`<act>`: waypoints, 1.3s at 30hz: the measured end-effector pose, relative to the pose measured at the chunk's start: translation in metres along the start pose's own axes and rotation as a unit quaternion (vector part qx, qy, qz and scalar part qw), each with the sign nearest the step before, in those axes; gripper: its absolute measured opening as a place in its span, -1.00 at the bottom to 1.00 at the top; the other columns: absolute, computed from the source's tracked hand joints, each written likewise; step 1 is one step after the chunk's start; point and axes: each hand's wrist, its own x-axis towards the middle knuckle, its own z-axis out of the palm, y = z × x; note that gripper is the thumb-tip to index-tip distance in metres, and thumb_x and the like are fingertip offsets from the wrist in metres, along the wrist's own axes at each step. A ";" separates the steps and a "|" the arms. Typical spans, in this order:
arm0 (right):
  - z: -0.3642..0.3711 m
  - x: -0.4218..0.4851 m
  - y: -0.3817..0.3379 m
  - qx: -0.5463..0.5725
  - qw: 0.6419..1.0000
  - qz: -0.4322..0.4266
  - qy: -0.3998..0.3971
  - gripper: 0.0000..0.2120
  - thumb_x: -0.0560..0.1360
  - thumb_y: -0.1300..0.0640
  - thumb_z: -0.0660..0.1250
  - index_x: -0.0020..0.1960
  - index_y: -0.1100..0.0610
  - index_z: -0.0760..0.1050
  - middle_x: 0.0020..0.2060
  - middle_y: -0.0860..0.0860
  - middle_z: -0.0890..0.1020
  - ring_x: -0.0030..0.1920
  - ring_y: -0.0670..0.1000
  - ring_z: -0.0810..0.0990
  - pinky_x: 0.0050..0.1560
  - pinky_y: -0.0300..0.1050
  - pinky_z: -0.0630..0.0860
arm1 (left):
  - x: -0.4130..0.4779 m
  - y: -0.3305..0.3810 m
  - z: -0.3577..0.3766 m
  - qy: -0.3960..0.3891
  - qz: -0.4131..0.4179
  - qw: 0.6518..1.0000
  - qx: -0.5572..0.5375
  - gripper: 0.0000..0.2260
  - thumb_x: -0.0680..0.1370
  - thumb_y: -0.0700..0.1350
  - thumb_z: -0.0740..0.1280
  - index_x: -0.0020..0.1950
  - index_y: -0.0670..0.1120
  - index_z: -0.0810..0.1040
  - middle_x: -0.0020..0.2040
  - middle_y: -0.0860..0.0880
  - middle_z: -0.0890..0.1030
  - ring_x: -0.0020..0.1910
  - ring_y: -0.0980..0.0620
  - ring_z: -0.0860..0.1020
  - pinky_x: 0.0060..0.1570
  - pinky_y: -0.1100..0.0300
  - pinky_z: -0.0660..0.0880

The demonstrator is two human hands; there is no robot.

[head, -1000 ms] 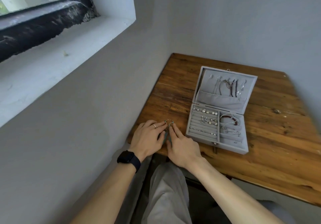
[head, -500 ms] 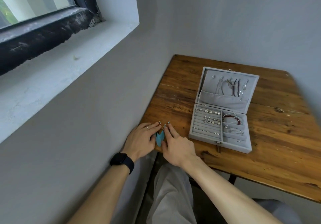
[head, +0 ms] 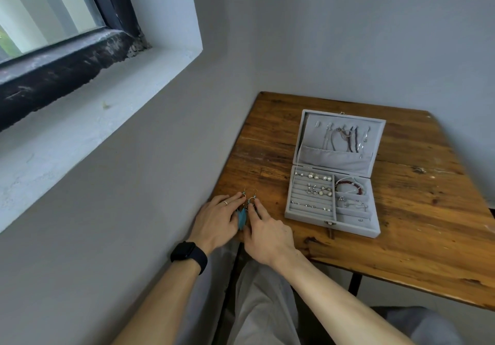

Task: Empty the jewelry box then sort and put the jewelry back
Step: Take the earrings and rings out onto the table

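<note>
Holding our left hand and right hand flat and uncurled, we are touching the feather earrings on the table. The jewelry box (lid up) is sitting nearby.

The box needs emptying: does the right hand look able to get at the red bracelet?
Probably yes: the right hand lies beside the open jewelry box, and the red bracelet sits uncovered.
</note>
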 end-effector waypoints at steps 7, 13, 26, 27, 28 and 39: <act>-0.001 -0.003 0.006 0.036 0.999 -0.017 0.006 -0.37 0.65 -0.02 0.14 0.64 0.02 -0.03 0.63 -0.04 -0.11 0.28 0.20 0.55 0.22 0.11 0.53 | -0.002 0.004 -0.003 -0.002 0.000 1.000 -0.008 -0.58 0.67 -0.05 0.13 0.56 0.13 0.31 0.57 0.18 0.26 0.51 0.09 0.24 0.49 0.05 0.27; 0.000 -0.014 0.019 0.067 0.997 -0.035 0.034 -0.36 0.61 0.06 0.18 0.63 -0.02 0.02 0.63 -0.07 -0.03 0.31 0.20 0.53 0.21 0.09 0.53 | -0.004 0.009 -0.008 0.003 -0.003 1.000 -0.013 -0.58 0.68 -0.03 0.15 0.56 0.13 0.31 0.57 0.14 0.27 0.51 0.08 0.27 0.47 0.08 0.30; -0.021 -0.067 0.083 0.167 0.963 -0.008 0.210 -0.61 0.62 -0.01 0.24 0.44 -0.09 0.40 0.36 -0.19 0.49 0.25 -0.02 0.56 0.08 -0.08 0.55 | 0.007 0.074 -0.012 0.048 0.047 0.997 -0.041 -0.62 0.64 0.03 0.24 0.47 0.17 0.39 0.54 0.10 0.31 0.49 0.07 0.28 0.36 0.08 0.42; -0.021 -0.069 0.092 0.171 0.961 0.001 0.218 -0.63 0.61 -0.01 0.25 0.42 -0.09 0.42 0.34 -0.19 0.51 0.24 -0.02 0.57 0.07 -0.08 0.56 | 0.009 0.081 -0.009 0.049 0.055 0.997 -0.038 -0.62 0.64 0.04 0.24 0.47 0.17 0.40 0.53 0.10 0.32 0.49 0.07 0.28 0.36 0.06 0.42; -0.022 -0.071 0.100 0.176 0.958 0.007 0.228 -0.64 0.61 0.00 0.26 0.40 -0.09 0.44 0.32 -0.18 0.53 0.22 -0.02 0.58 0.06 -0.08 0.57 | 0.011 0.087 -0.007 0.050 0.061 0.996 -0.035 -0.62 0.64 0.04 0.24 0.46 0.17 0.40 0.53 0.10 0.32 0.48 0.07 0.29 0.36 0.06 0.42; -0.041 -0.056 0.168 0.156 0.948 0.062 0.270 -0.74 0.57 0.02 0.35 0.26 -0.06 0.56 0.00 -0.19 0.64 -0.15 -0.18 0.55 -0.32 -0.39 0.34 | 0.052 0.141 0.015 0.041 0.056 0.998 -0.001 -0.62 0.61 0.07 0.25 0.44 0.14 0.41 0.47 0.06 0.36 0.40 0.00 0.36 0.25 0.03 0.46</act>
